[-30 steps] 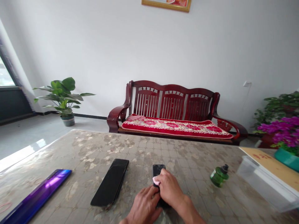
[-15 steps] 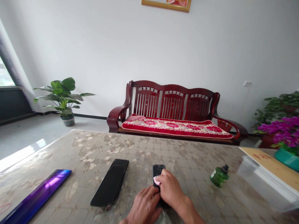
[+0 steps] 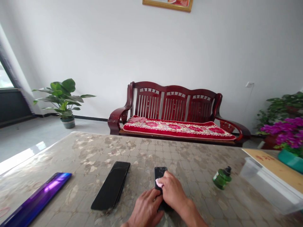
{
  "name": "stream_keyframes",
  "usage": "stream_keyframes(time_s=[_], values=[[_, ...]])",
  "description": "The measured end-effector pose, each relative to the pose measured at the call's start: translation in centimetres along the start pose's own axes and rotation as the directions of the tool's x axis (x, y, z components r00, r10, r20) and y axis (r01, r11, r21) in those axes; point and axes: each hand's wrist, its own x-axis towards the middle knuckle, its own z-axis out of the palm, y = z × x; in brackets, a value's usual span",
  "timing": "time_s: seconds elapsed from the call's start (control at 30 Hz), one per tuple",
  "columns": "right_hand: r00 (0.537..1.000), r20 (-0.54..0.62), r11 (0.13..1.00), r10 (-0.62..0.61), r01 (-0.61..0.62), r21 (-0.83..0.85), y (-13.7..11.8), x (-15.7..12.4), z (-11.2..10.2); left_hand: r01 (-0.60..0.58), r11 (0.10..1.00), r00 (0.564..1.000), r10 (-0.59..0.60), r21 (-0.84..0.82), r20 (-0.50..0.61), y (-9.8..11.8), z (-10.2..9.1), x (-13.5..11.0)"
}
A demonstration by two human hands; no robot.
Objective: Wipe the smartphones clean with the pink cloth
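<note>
A small black phone (image 3: 160,172) lies on the patterned table (image 3: 94,154) in front of me. My right hand (image 3: 174,192) is pinched on a small pink pad (image 3: 158,182) and presses it on the phone's screen. My left hand (image 3: 146,209) lies on the phone's near end, fingers curled over it, holding it down. Most of the phone is hidden under both hands.
A larger black phone (image 3: 111,185) lies just left of my hands; a purple-blue phone (image 3: 38,199) lies at the far left. A small green bottle (image 3: 221,178) stands to the right, beside a clear plastic box (image 3: 270,186). A wooden bench (image 3: 175,113) and potted plants stand beyond the table.
</note>
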Motion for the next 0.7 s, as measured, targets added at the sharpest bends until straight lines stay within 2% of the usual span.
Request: stream_keyframes(time_s=[0.13, 0.37, 0.57, 0.7], values=[[0.999, 0.029, 0.998, -0.023, 0.022, 0.056, 0.3, -0.1, -0.3, 0.012, 1.0, 1.0, -0.012, -0.008, 0.005, 0.0, 0.1, 0.0], [0.999, -0.054, 0.998, 0.001, 0.003, 0.068, 0.3, 0.2, 0.0, 0.032, 0.999, 0.998, -0.031, -0.024, 0.051, 0.3, -0.9, 0.1], [0.999, 0.042, 1.0, -0.016, 0.015, 0.019, 0.2, 0.0, -0.6, 0.025, 0.999, 0.999, -0.024, -0.021, 0.037, 0.1, -0.6, 0.1], [0.999, 0.031, 0.997, -0.014, 0.011, 0.074, 0.4, 0.3, -0.5, 0.023, 1.0, 0.999, -0.022, -0.02, 0.039, 0.2, -0.6, 0.1]])
